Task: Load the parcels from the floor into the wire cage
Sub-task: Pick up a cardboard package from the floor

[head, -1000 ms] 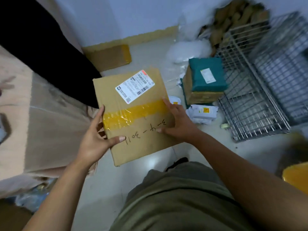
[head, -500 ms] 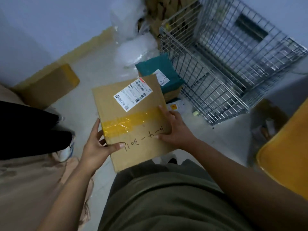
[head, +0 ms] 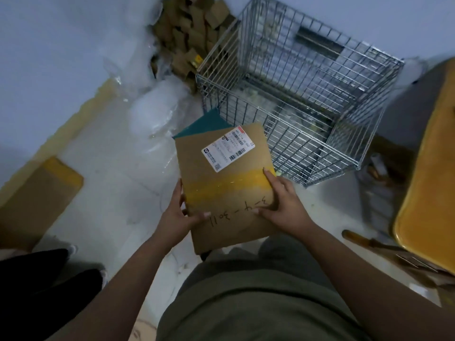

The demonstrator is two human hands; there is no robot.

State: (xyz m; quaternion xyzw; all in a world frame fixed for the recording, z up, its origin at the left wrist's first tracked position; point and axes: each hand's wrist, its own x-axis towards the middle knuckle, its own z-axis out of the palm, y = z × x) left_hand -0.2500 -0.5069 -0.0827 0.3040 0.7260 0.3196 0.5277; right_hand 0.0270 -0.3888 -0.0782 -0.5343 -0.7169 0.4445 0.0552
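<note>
Holding the box [head: 221, 183] clear of the floor [head: 110, 168], level, just short of the cage [head: 290, 134] — gripped at the near left edge by the left hand [head: 176, 217], thumb over the top and fingers round the edge; clamped on the right by the right hand [head: 285, 205], thumb laid by the scrawled number, forefinger stretched up the side. Carried label [head: 227, 150] and tape [head: 226, 185] up. Looks like the carry step, with the drop into the cage yet to do. Best to lift over the front rim and lower through the open top rather than toss; could snag a corner on the wire. Worth dipping the far edge first, letting go only once down on the bottom. Can't name the pale stuff low inside the cage, too blurred, so pick a flat spot by eye. Mind the teal parcel [head: 204, 124] peeking out beneath the far corner, down beside the cage — probably next, along with the flat carton [head: 41, 193] off to the left on the floor
</note>
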